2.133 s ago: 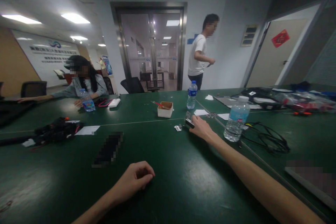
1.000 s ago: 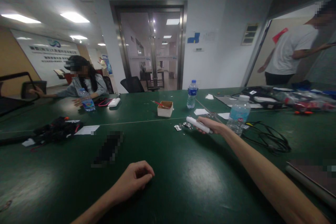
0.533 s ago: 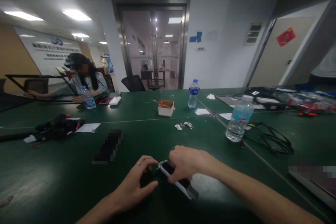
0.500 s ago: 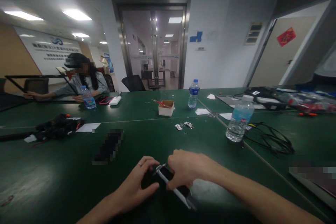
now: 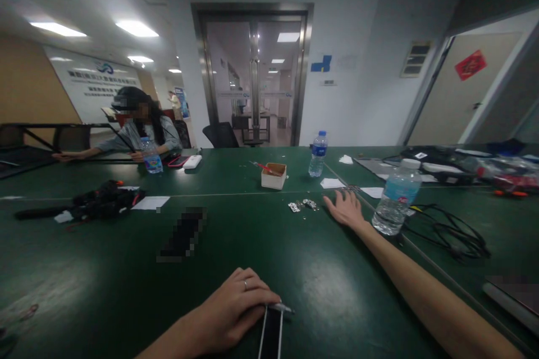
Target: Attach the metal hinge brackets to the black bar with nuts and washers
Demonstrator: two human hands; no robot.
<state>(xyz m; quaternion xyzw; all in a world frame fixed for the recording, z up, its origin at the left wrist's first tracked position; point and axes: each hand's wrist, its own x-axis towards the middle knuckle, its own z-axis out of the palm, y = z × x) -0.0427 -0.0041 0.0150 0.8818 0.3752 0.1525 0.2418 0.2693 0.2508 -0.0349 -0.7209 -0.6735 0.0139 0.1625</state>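
My left hand (image 5: 238, 308) rests near the front edge of the green table (image 5: 328, 286). Its fingers curl over the top end of a slim black device with pale edges (image 5: 272, 332), which lies flat and runs out of the bottom of the view. My right hand (image 5: 345, 208) is stretched far out across the table. It lies flat with fingers spread and nothing in it. It sits just right of several small metal parts (image 5: 303, 205) and just below a small dark strip (image 5: 352, 188).
A water bottle (image 5: 396, 197) stands right of my right hand, with black cables (image 5: 457, 230) beyond it. A small cardboard box (image 5: 273, 175), a second bottle (image 5: 318, 155), paper slips and a black bundle (image 5: 101, 203) lie further off. A person (image 5: 137, 126) sits at the far left.
My right hand carried the slim device from the far parts to my left hand, let go, and has reached back out beside the parts. My left hand now holds the device alone.
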